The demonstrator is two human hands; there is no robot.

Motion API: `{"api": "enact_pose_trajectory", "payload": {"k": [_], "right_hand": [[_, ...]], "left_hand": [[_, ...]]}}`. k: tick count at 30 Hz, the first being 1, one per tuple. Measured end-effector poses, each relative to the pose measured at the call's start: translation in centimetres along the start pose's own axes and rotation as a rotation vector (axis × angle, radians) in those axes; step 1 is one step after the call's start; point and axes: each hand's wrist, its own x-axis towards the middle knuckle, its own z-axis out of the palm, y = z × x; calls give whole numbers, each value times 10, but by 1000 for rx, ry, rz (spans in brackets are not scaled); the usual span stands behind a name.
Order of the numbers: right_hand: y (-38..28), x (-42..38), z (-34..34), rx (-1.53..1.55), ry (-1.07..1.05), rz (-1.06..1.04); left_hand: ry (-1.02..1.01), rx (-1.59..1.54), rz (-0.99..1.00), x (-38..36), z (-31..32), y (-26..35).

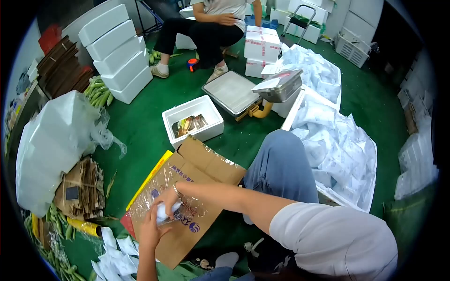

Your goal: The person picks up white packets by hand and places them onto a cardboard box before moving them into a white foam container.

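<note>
I could pass over the green floor (127, 157) between the plastic-wrapped bundle (49, 145) and the cardboard (211, 174). Beyond the cardboard's far edge, the open foam box (206, 134) stands in my way; to the right, the bent knee (283, 164) and a foam bin (292, 114) heaped with white packets (333, 140) block me.

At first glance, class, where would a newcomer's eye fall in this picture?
Probably on the white packets heaped in two white foam boxes at right, bright against the green floor. Next comes the tall stack of foam boxes at upper left. Lower centre-left, the right hand and left hand meet around a whitish object over printed cardboard.
</note>
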Motion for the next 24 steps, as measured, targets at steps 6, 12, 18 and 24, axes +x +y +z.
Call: {"api": "enact_pose_trajectory", "payload": {"k": [6, 12, 18, 24], "right_hand": [[-7, -61, 103, -119, 1119, 87], [22, -112, 124, -405, 1321, 122], [-47, -107, 31, -315, 1478, -37], [-89, -74, 84, -843, 1022, 116]], "left_hand": [[68, 143, 169, 19, -7, -23], [48, 174, 114, 18, -10, -21], [42, 237, 59, 13, -18, 33], [-213, -101, -112, 4, -27, 38]]}}
